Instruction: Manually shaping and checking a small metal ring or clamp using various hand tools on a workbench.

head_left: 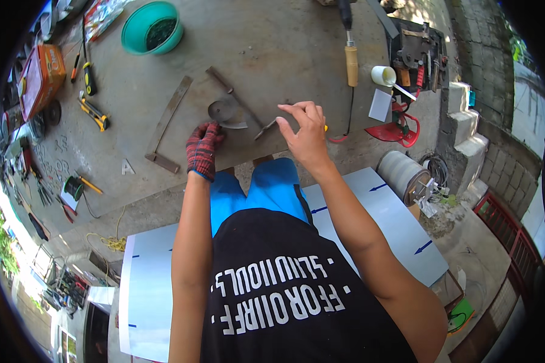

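My left hand (203,148), in a red and black knit glove, rests at the table's near edge with its fingers curled together. Its fingertips close on the end of a thin curved metal piece (235,126), though the grip is partly hidden. Just beyond lies a round, dark metal disc (222,109), beside a long narrow metal bar (236,97) lying aslant. Bare and raised over the edge, my right hand (307,130) has thumb and forefinger apart. A short thin metal rod (265,129) lies near its thumb tip. Left of the glove is an L-shaped metal bar (168,121).
A green bowl (133,30) with dark contents stands far left, near a yellow cutter knife (94,112), a screwdriver (89,78) and an orange box (45,78). At right lie a wooden-handled soldering iron (351,63), a white cup (383,75) and a red-handled tool (406,130).
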